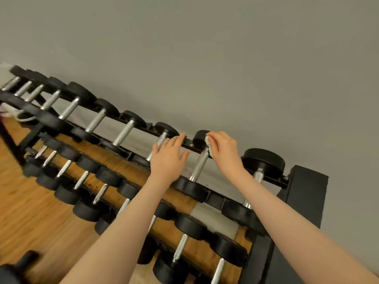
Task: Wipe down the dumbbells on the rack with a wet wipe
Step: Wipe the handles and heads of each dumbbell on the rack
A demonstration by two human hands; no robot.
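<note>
the right hand (224, 149) pinches a white wipe (208, 145) against the far end of a dumbbell (198, 165) on the top tier of the black rack (303, 193), where the silver handle meets the far black head; the left hand (168, 158) lies flat, fingers straight and slightly spread, over the neighbouring dumbbell's handle (161, 140); more dumbbells fill the tiers below; no brand, label or number can be read on any head; grey wall (205, 58) behind, wood floor (30, 212) below.
</note>
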